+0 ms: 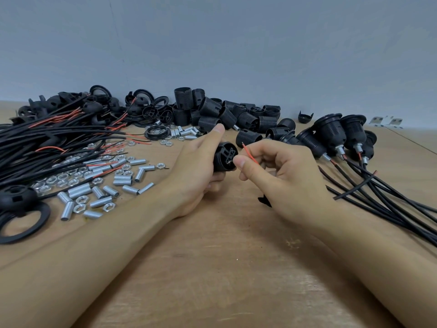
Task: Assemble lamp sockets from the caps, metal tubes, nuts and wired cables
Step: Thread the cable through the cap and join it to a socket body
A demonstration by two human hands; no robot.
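Observation:
My left hand [196, 171] grips a black socket insert [225, 156] above the table's middle, its terminal face turned toward my right hand. My right hand [279, 171] pinches a thin red wire [250, 154] between thumb and forefinger, right beside the insert's face. A bit of black cable [264, 201] shows under my right hand. Loose metal tubes [79, 191] and nuts [80, 208] lie scattered at the left. A bundle of wired cables [47, 143] stretches across the far left. Black caps [92, 107] are heaped behind the bundle.
A pile of threaded black socket shells [224, 114] sits at the back centre. Several assembled sockets [331, 133] with cables [390, 204] trailing toward the right edge lie at the right. Black rings [23, 221] rest at the near left. A grey wall rises behind the wooden table [224, 268].

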